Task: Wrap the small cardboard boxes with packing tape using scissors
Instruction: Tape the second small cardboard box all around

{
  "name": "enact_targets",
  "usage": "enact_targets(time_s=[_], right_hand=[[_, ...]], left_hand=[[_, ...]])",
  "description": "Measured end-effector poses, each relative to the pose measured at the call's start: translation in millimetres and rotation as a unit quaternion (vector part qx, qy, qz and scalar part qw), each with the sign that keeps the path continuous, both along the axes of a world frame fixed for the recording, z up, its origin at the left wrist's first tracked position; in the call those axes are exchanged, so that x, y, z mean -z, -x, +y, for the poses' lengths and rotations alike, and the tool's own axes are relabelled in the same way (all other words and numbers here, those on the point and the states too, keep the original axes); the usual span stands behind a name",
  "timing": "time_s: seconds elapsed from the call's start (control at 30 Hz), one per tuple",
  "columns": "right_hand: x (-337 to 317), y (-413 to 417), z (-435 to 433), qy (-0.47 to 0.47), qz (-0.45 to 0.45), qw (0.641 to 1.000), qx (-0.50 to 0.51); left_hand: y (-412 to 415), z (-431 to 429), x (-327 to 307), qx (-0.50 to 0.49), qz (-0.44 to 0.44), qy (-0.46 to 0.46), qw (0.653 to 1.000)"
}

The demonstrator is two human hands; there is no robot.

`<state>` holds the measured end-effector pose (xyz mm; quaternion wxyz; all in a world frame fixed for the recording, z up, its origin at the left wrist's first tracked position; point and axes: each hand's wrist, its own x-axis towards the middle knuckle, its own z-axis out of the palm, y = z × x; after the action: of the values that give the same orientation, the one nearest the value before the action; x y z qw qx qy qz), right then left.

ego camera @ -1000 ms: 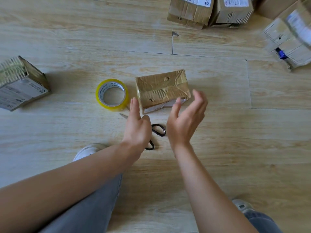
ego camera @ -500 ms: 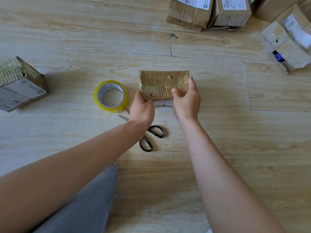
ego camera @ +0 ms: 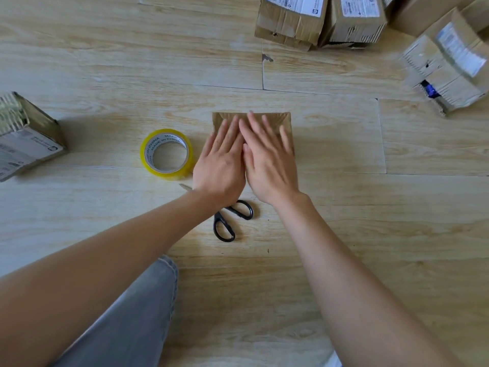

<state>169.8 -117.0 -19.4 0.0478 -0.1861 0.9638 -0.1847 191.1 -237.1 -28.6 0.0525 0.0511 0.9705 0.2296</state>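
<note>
A small taped cardboard box (ego camera: 284,120) lies on the wooden floor in the middle of the view. My left hand (ego camera: 221,160) and my right hand (ego camera: 267,157) both lie flat on its top, fingers straight, side by side, covering most of it. A yellow roll of packing tape (ego camera: 166,154) lies flat just left of the box. Black-handled scissors (ego camera: 230,221) lie on the floor below my hands, their blades partly hidden under my left wrist.
A taped box (ego camera: 23,139) sits at the far left. Several cardboard boxes with labels (ego camera: 317,19) are stacked at the top, and more (ego camera: 447,67) at the upper right. My grey-trousered knee (ego camera: 127,319) is at the bottom.
My hands went from open near the box, to holding its sides, to pressing flat on its top. The box turned square to me.
</note>
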Motion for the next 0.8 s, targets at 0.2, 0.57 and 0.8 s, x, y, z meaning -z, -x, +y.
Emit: enact_targets(time_s=[0.2, 0.57, 0.8], right_hand=[[9, -1, 16, -0.042, -0.032, 0.999, 0.005], [15, 1, 18, -0.068, -0.058, 0.995, 0.046], [10, 9, 12, 0.133, -0.132, 0.958, 0.218]], left_hand=[[4, -19, 8, 0.070, 0.012, 0.082, 0.994], [7, -21, 12, 0.074, -0.040, 0.107, 0.991], [12, 0, 6, -0.137, -0.090, -0.205, 0.965]])
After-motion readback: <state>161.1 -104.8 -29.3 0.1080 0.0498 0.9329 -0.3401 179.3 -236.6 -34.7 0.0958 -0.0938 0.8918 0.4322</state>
